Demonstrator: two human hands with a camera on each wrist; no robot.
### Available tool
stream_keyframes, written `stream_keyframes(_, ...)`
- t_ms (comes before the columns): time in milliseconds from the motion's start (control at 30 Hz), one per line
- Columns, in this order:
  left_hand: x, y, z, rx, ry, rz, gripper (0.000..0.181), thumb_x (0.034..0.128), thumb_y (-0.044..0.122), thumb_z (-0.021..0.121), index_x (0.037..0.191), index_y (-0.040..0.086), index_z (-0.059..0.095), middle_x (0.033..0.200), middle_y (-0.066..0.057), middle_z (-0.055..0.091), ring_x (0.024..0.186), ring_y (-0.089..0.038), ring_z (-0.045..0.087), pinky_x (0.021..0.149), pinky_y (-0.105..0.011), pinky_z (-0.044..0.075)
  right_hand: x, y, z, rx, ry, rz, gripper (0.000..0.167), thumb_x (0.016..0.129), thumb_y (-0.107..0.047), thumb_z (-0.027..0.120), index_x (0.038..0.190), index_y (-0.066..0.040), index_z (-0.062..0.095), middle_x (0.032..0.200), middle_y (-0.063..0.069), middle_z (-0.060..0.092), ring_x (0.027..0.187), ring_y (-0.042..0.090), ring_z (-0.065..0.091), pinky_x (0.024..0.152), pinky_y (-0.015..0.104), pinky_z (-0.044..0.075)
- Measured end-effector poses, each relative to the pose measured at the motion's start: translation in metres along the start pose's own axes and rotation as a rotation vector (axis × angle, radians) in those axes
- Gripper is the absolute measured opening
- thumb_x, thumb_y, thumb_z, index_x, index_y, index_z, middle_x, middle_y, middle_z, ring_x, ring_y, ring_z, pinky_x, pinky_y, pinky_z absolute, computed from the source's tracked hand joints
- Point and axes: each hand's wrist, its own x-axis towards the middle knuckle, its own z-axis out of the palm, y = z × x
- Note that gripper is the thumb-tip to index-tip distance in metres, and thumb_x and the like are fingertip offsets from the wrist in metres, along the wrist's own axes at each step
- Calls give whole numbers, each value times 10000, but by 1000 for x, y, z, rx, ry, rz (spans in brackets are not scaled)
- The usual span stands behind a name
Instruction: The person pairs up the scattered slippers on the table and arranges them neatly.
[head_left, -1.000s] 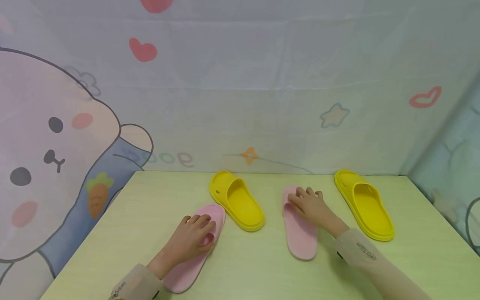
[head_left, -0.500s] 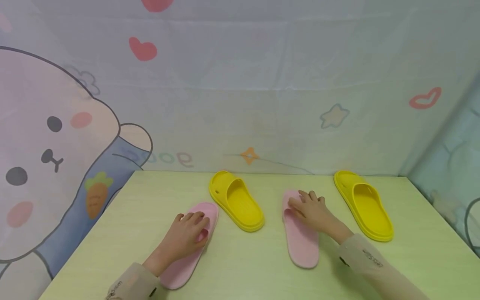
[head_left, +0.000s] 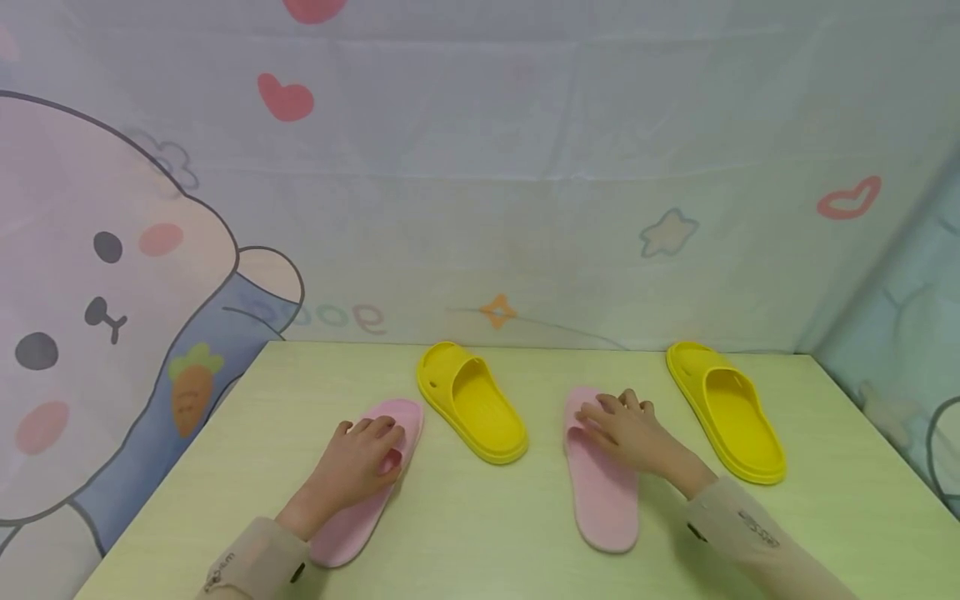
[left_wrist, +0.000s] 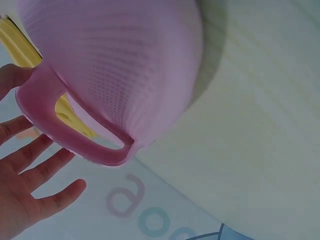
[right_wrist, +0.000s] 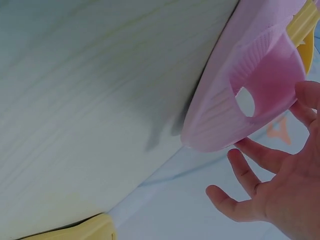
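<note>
Pink slipper (head_left: 363,518) at 7 o'clock in the head view, its pink mate (head_left: 606,500) at 5 o'clock, both at the table (head_left: 517,550). My left hand (head_left: 348,468) pinches the first by its strap (left_wrist: 82,148); my right hand (head_left: 633,435) pinches the mate likewise, its outer fingers spread loose. I judge the step in hand to be handling both at once, one per hand. To my mind the next move calls for an even pinch on each, and care at the first one's 2 o'clock, where a yellow slipper (head_left: 491,417) sits close. Whether the pink ones lie flat or just clear of the table I cannot tell.

They look like soft, matt moulded foam with rounded rims. Rows of fine dots and ribs cover the footbed (left_wrist: 115,55); the strap is smoother, a deeper pink, arching over a wide gap. One toe points near 1 o'clock, the mate's just short of 12. The yellow slipper points its toe to 11, as does its yellow twin (head_left: 738,421) at 4 o'clock. Both have broad bands and look thick and firm. Faint wood-like grain runs over the pale table.
</note>
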Motion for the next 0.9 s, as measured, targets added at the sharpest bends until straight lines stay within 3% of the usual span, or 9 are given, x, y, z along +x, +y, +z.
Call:
stream_keyframes(300, -2, -7, 0, 15, 16, -2, 254, 693, 261, 686, 879, 161, 544, 944, -31, 590, 823, -239, 563, 704, -498, 452, -6, -1, 2, -15, 24, -39, 274, 884, -294, 525, 1158, -287, 519, 1221, 189, 491, 1015, 367, 441, 829, 545, 299)
stream_keyframes(567, -4, -11, 1, 30, -8, -24, 264, 699, 275, 686, 892, 161, 546, 966, -38, 587, 834, -242, 555, 712, -498, 449, -8, -1, 5, -45, 54, -65, 273, 887, -299, 524, 1159, -310, 514, 1192, 155, 495, 992, 334, 442, 851, 545, 293)
stream_keyframes(900, -9, -16, 1, 36, 7, -25, 279, 689, 267, 696, 901, 153, 553, 968, -46, 590, 831, -245, 559, 706, -501, 458, -7, -10, 2, -29, 41, -76, 246, 895, -299, 510, 1140, -319, 519, 1174, 133, 495, 979, 333, 437, 860, 555, 290)
